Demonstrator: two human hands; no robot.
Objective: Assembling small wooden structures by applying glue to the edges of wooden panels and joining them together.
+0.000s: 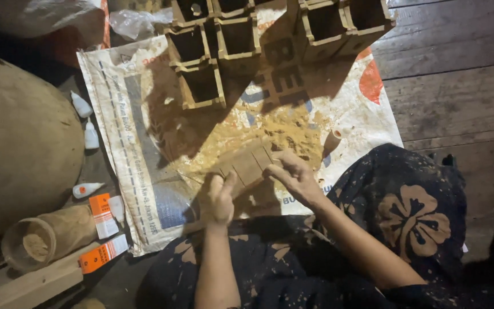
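— Two hands on one piece: I see the left hand (219, 197) and the right hand (293, 174) both at a flat wooden panel (247, 166) of narrow slats laid side by side, held low over the printed woven sack (138, 166) on the plank floor (458, 97).

— Which way does the panel run from each grip?

— Its long axis goes diagonally, from near-left up to far-right. The left grip is curled shut on the near-left end, thumb on top. The right grip comes over the far-right end with fingers bent down onto it, closed on that edge as far as I can tell. I would judge neither hand nearer; each has its own end.

— Counts?

— One panel in hand. Open wooden boxes (201, 83) stand at the far side of the sack: I count about seven, some cut by the frame edge. Small white squeeze bottles (81, 105) at the left of the sack: three. Orange-and-white cartons (102, 214): two, beside a hollow wooden tube (44, 237) lying on its side. One small pale cylinder (333, 139) sits on the sack just beyond the right hand, apart from it. Sawdust covers the sack under the panel.
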